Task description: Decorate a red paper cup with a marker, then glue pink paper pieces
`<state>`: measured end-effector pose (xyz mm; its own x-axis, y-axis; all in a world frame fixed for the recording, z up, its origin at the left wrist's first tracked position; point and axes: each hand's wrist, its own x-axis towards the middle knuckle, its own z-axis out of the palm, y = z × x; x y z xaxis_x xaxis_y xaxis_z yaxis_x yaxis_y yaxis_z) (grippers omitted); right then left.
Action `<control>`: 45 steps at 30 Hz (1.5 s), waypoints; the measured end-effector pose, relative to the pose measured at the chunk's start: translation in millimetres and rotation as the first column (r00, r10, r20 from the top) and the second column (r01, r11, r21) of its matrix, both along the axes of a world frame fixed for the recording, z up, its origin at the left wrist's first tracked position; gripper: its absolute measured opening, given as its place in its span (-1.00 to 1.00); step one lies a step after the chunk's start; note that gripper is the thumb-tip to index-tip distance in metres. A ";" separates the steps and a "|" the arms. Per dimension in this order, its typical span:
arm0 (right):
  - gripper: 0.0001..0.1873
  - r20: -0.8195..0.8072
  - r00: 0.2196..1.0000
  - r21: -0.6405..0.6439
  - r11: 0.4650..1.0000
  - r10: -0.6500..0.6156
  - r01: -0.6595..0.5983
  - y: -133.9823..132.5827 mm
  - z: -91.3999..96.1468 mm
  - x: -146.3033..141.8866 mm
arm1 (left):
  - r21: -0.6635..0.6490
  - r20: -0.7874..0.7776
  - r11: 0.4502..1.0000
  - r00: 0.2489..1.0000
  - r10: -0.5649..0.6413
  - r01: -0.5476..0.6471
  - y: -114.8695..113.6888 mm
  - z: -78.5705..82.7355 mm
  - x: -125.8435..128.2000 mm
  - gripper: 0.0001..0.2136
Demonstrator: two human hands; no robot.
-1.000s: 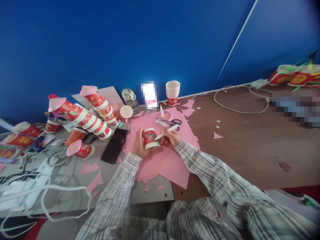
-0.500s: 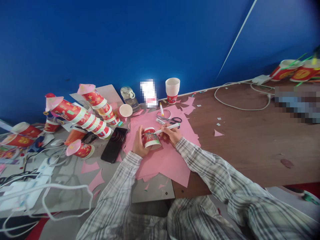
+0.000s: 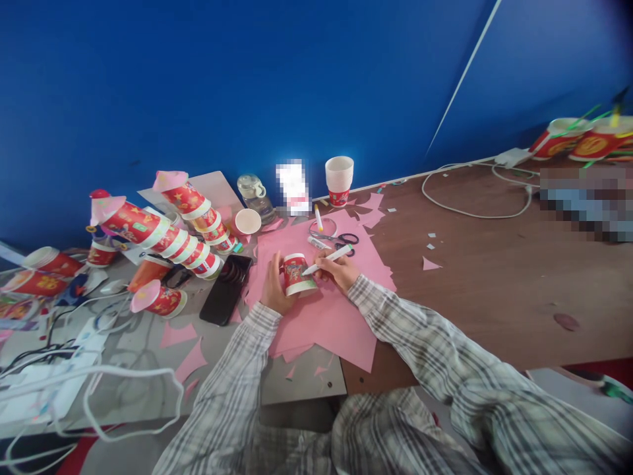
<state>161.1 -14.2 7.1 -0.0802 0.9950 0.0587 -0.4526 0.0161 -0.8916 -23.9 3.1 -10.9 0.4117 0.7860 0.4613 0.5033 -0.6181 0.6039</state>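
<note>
My left hand (image 3: pixel 273 287) is wrapped round a red paper cup (image 3: pixel 297 274) that stands upside down on a sheet of pink paper (image 3: pixel 326 316). Gripped in my right hand (image 3: pixel 339 270) is a white marker (image 3: pixel 330 258), its tip against the right side of the cup. Both hands rest on the pink sheet in the middle of the desk.
Scissors (image 3: pixel 341 238) and another marker (image 3: pixel 318 217) lie just behind my hands. A black phone (image 3: pixel 226 288) lies left of the cup. Stacked red cups with pink caps (image 3: pixel 163 234) lean at the left. A cup stack (image 3: pixel 339 180) and cables (image 3: pixel 469 198) lie farther back.
The marker tip has dipped lower along the cup's side and my right hand shifted slightly. The cup and my left hand stay in place.
</note>
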 end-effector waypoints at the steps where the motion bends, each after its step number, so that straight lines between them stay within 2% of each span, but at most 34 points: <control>1: -0.72 0.000 1.000 0.012 1.000 -0.022 0.022 -0.3 0.4 -0.2 | 0.007 0.003 1.000 1.000 -0.002 0.002 0.0 -0.1 0.0 -0.19; 3: -0.71 0.007 0.998 0.034 0.998 -0.058 0.058 -0.8 1.2 -0.6 | 0.037 0.004 0.999 1.000 -0.007 0.007 -0.6 0.7 0.2 -0.20; 7: -0.69 0.028 1.000 0.037 0.999 -0.007 0.006 -1.2 2.9 -0.6 | 0.108 0.000 0.994 1.000 -0.001 0.001 -2.2 3.9 1.2 -0.21; 11: -0.70 0.023 0.995 0.038 0.994 -0.100 0.099 -1.3 4.0 0.0 | 0.136 0.006 0.991 1.000 0.008 -0.009 -2.2 4.8 0.5 -0.22; 15: -0.70 0.035 0.999 0.038 0.999 -0.021 0.020 -1.9 3.6 -0.4 | 0.175 -0.016 0.984 1.000 0.025 -0.022 -1.5 3.6 -1.0 -0.21; 19: -0.69 0.013 0.996 0.038 0.995 -0.089 0.088 -2.7 5.1 -0.9 | 0.193 -0.025 0.981 0.999 0.040 -0.035 -1.4 4.0 -0.9 -0.23; 24: -0.67 0.037 0.999 0.035 0.999 -0.017 0.016 -3.3 6.8 -1.2 | 0.228 -0.031 0.973 0.998 0.047 -0.039 -2.0 5.8 0.3 -0.24; 28: -0.67 0.027 0.994 0.045 0.994 -0.102 0.101 -3.7 6.9 -1.5 | 0.246 -0.043 0.969 0.998 0.042 -0.030 -2.1 6.7 0.1 -0.25; 32: -0.66 0.056 0.998 0.032 0.999 -0.003 0.001 -4.7 7.5 -1.8 | 0.281 -0.060 0.959 0.997 0.056 -0.037 -2.0 6.8 -0.2 -0.22; 37: -0.68 0.027 0.992 0.047 0.992 -0.120 0.119 -3.6 6.5 -1.3 | 0.268 -0.048 0.963 0.997 0.056 -0.041 -1.4 6.0 -0.7 -0.24; 42: -0.69 0.060 0.998 0.031 1.000 0.004 -0.006 -3.0 4.2 -1.6 | 0.275 -0.064 0.960 0.996 0.069 -0.049 -1.1 5.6 -0.9 -0.23; 45: -0.71 0.040 0.996 0.027 0.996 -0.082 0.081 -3.5 5.2 -1.4 | 0.266 -0.061 0.963 0.996 0.069 -0.050 -1.2 5.1 -1.2 -0.25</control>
